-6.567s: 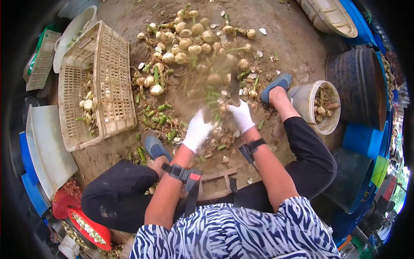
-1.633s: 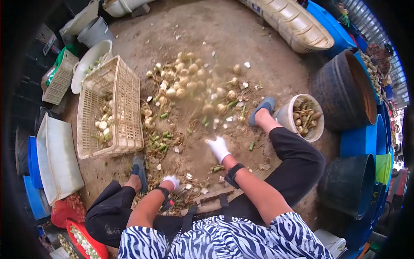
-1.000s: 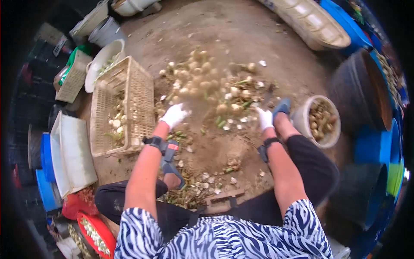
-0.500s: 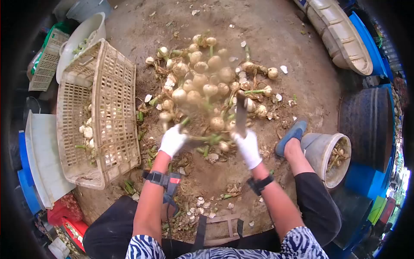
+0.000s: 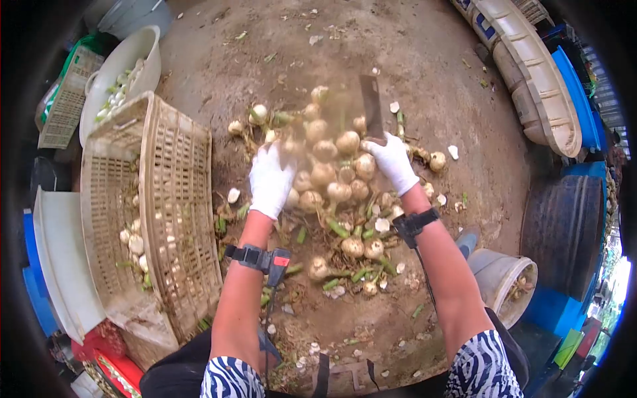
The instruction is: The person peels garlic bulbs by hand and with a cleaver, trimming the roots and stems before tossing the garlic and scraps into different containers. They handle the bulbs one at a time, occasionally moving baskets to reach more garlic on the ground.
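Note:
A pile of round, pale bulbs (image 5: 323,174) with cut green stalks lies on the dirt floor in front of me; soil and motion blur its far side. My left hand (image 5: 271,178), in a white glove, rests against the pile's left edge with fingers spread, holding nothing. At the right edge is my right hand (image 5: 393,162), also gloved, closed around a knife. The knife's broad dark blade (image 5: 371,103) points away from me; its handle is mostly hidden in the glove. Several bulbs with stalks (image 5: 353,248) lie nearer to me.
A tipped plastic crate (image 5: 182,225) holding some bulbs stands on the left, with a white basin (image 5: 154,60) behind it. On the right are a bucket (image 5: 488,282) and a large dark tub (image 5: 554,225). Pale flakes and stalk pieces litter the floor.
Both hands have moved forward from the near side of the pile to its left and right edges. The knife has gone forward with my right hand. Several bulbs now lie apart on the near side.

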Tool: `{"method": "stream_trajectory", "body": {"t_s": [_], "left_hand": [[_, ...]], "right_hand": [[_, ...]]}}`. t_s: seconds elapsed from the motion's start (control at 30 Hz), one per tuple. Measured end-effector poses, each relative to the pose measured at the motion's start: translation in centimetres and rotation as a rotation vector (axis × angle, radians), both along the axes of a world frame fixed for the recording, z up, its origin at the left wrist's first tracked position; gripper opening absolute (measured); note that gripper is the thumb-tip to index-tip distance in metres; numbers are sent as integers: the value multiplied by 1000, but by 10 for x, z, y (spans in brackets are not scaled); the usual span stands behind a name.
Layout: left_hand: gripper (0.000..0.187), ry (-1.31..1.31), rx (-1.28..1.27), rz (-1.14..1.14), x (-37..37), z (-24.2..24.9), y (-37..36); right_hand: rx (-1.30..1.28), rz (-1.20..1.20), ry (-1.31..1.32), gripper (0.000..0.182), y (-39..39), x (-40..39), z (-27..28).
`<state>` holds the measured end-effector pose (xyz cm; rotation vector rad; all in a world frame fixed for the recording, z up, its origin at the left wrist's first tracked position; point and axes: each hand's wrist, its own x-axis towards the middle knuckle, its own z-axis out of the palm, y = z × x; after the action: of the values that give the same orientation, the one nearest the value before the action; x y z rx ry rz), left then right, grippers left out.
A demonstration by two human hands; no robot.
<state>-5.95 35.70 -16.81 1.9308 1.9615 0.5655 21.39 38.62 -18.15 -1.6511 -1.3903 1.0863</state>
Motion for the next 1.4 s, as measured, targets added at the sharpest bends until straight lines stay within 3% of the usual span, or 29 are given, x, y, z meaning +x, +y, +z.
{"method": "stream_trajectory", "body": {"t_s": [0.07, 0.13, 0.17, 0.27, 0.33, 0.5, 0.6, 0.63, 0.73, 0.8, 0.87, 0.97, 1.0, 1.07, 1.1, 1.13, 1.2, 1.27, 1.3, 1.33, 1.37, 1.4], "left_hand": [[57, 51, 0, 47, -1, -6, 20], [60, 34, 53, 136, -8, -7, 39], [61, 42, 58, 204, -12, -10, 49], [71, 57, -144, 305, -33, -30, 69], [78, 75, -253, 233, -30, -42, 70], [60, -32, -274, 30, -9, -49, 58], [59, -48, -111, -5, 2, -52, 43], [59, -48, -254, -25, 4, -43, 38], [69, -49, -276, -5, 18, -54, 1], [74, -54, -350, -60, 20, -45, -34], [75, -52, -333, -120, 19, -47, -74], [69, -27, -519, -151, 26, -3, -116], [64, -91, -397, -142, 30, 11, -130], [70, -182, -29, -91, 42, 27, -153], [76, -423, -41, -75, 48, 49, -158], [75, -706, -242, -56, 53, 64, -158], [71, -1343, -371, -109, 67, 89, -172], [67, -1247, -321, -168, 71, 87, -195], [64, -1569, -424, -114, 72, 109, -214], [64, -1627, -504, -110, 70, 133, -228], [69, -1570, -471, -130, 70, 137, -242], [73, -1512, -434, -151, 70, 148, -256]], "right_hand": [[-7, 4, 67, 41, 25, -28, 38], [207, 95, -239, 40, 57, -50, 56], [197, 106, -239, 40, 75, -64, 62], [191, 200, -293, 38, 118, -97, 52], [166, 303, -1002, 36, 145, -108, 37], [-66, 397, -1085, 31, 151, -62, -14], [-26, 323, -657, 28, 120, -39, -22], [-4, 323, -716, 29, 101, -38, -24], [36, 346, -786, 31, 51, -33, -27], [56, 327, -727, 31, 9, -19, -47], [12, 254, -628, 29, -43, -12, -33], [-173, 44, -326, 26, -106, 4, -9], [-173, 37, -327, 26, -124, 7, 5], [-207, -101, 383, 25, -161, 1, 43], [-344, -133, 471, 26, -177, -5, 73], [-297, -128, 587, 33, -194, -12, 85], [-251, -89, 638, 35, -228, -25, 113], [-230, -96, 721, 35, -262, -38, 135], [-197, -74, 755, 34, -276, -38, 139], [-173, -59, 789, 32, -294, -38, 145], [-165, -62, 795, 32, -311, -35, 153], [-163, -67, 624, 28, -325, -34, 170]]}}
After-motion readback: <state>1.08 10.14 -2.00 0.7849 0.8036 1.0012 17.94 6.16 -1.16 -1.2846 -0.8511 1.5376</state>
